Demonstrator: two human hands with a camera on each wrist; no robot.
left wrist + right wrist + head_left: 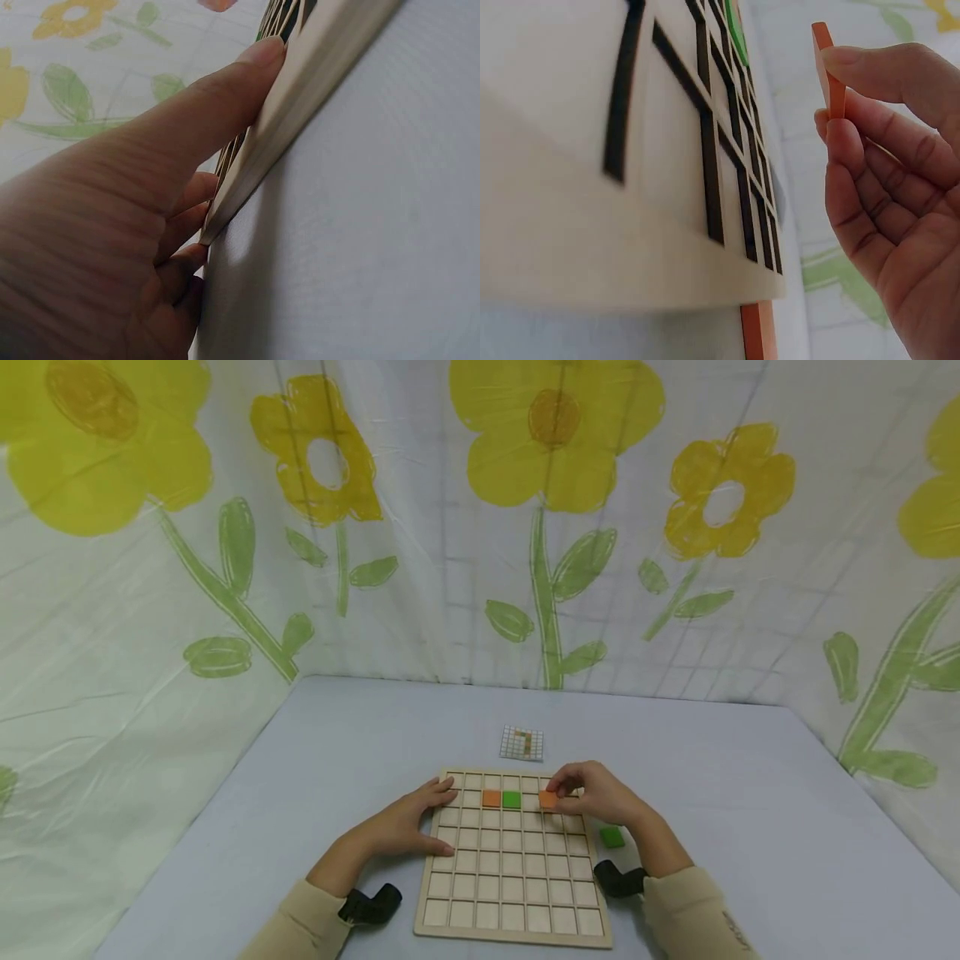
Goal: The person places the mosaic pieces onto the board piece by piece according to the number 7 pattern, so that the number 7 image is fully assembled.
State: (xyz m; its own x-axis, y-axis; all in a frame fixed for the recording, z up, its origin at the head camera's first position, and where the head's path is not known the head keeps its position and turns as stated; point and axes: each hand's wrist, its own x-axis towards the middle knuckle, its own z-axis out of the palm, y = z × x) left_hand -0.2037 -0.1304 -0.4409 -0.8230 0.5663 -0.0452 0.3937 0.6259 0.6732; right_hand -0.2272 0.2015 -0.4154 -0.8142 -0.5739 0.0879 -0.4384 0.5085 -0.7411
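Note:
A wooden grid board [513,887] lies on the table with an orange tile [491,798] and a green tile [512,799] side by side in an upper row. My right hand [603,793] pinches another orange tile [830,71] between thumb and fingers, over the same row further right. The right wrist view shows that tile tilted up and apart from the board. At the board's left edge rests my left hand [401,822], fingers spread. Its thumb [259,60] lies on the rim in the left wrist view, while the other fingers touch the frame further along.
A small card with a printed coloured grid [522,743] lies beyond the board. Right of the board, near my right wrist, is a loose green tile [612,837]. An orange piece [759,330] shows past the board's edge. A flowered curtain [420,527] hangs behind the table.

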